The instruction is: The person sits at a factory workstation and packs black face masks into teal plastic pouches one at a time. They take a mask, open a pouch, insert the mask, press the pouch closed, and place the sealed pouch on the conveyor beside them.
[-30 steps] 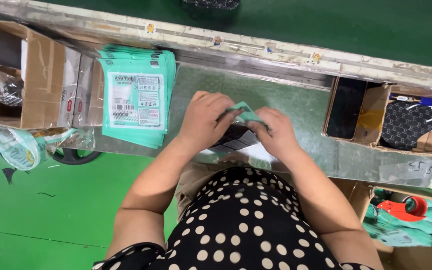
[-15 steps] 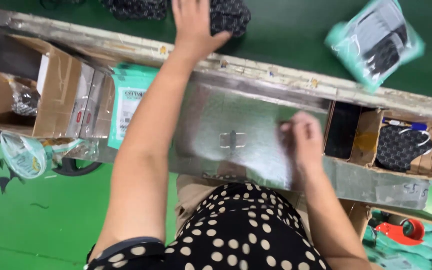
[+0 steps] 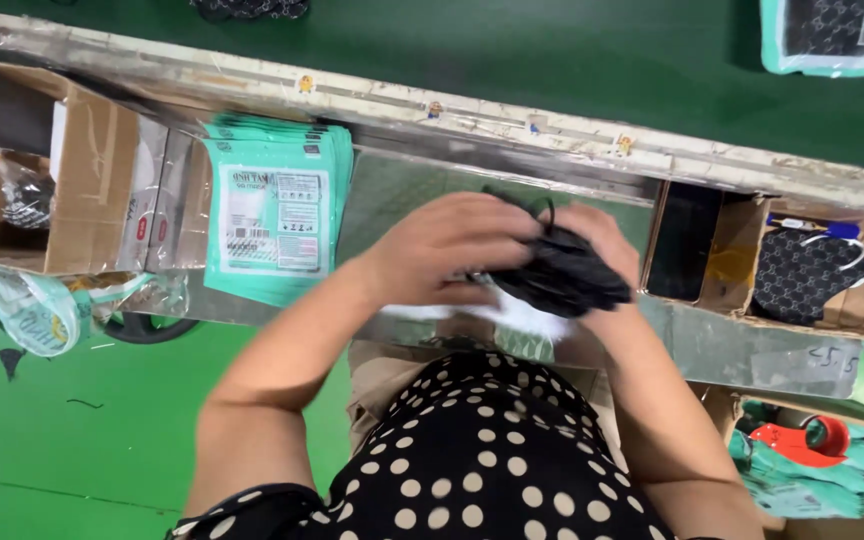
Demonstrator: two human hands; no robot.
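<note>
We hold a bundle of black face masks (image 3: 557,270) between both hands just above the metal surface (image 3: 402,190), near its right end. Our left hand (image 3: 447,250) covers the bundle's left side, fingers curled down onto it; our right hand (image 3: 602,250) cups it from behind, fingers clamped on the cloth. The bundle looks light, soft and floppy, with loose ear loops, so we judge it best gripped around the stacked middle rather than by a loop. Half a second ago our left arm stretched out to the green belt (image 3: 512,50) and the surface lay bare; now both hands have met over the masks. Teal pouches (image 3: 272,210) lie to the left.
</note>
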